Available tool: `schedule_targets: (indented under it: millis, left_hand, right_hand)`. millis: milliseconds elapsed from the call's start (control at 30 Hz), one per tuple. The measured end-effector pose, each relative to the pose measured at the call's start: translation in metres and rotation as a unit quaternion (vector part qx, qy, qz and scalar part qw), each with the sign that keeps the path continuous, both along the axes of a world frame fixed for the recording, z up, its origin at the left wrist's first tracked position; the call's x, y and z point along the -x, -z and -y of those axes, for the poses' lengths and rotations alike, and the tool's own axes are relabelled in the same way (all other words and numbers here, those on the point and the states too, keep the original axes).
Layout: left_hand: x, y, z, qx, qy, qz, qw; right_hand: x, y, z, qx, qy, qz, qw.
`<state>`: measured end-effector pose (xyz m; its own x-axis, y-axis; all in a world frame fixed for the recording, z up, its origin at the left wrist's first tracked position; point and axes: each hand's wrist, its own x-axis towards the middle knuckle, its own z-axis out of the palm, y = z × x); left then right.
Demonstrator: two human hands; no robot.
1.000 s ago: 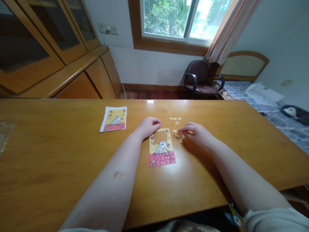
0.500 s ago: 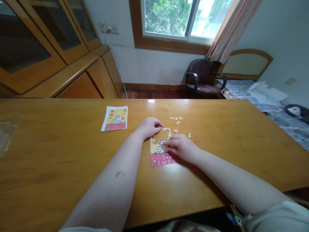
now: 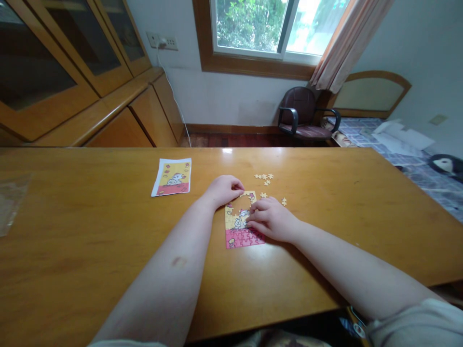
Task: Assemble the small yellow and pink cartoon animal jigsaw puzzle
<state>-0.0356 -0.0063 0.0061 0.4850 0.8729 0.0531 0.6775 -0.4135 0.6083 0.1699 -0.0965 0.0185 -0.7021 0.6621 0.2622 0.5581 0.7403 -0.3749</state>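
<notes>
A partly joined jigsaw puzzle [image 3: 246,237] lies flat on the table, pink along its near side and yellow above, with a white cartoon animal and a gap in its upper middle. My left hand [image 3: 226,189] rests at the puzzle's upper left corner, its fingers curled down onto the edge. Over the puzzle's right side is my right hand [image 3: 273,219], bent fingers and thumb apart, tips touching or just above the picture. I see no piece between them. Several loose puzzle pieces [image 3: 266,183] lie beyond the right hand, some partly hidden by it.
A printed picture card [image 3: 175,179] with the same design lies left of the puzzle on the wooden table [image 3: 108,231]. Clear plastic wrap [image 3: 12,200] is at the far left. Past the table stand a dark chair [image 3: 300,113], a bed [image 3: 387,132] and a wooden cabinet [image 3: 126,111].
My right hand has drawn back slightly to the right and its fingertips have moved off the white animal, showing more of it. My left hand has stayed in place.
</notes>
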Motion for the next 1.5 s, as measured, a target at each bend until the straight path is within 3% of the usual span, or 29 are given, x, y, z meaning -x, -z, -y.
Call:
schedule_targets:
  millis: [1500]
  left_hand:
    - [0.0, 0.001, -0.001, -0.006, 0.002, 0.003, 1.0]
  right_hand:
    - [0.012, -0.003, 0.006, 0.027, -0.01, 0.047, 0.998]
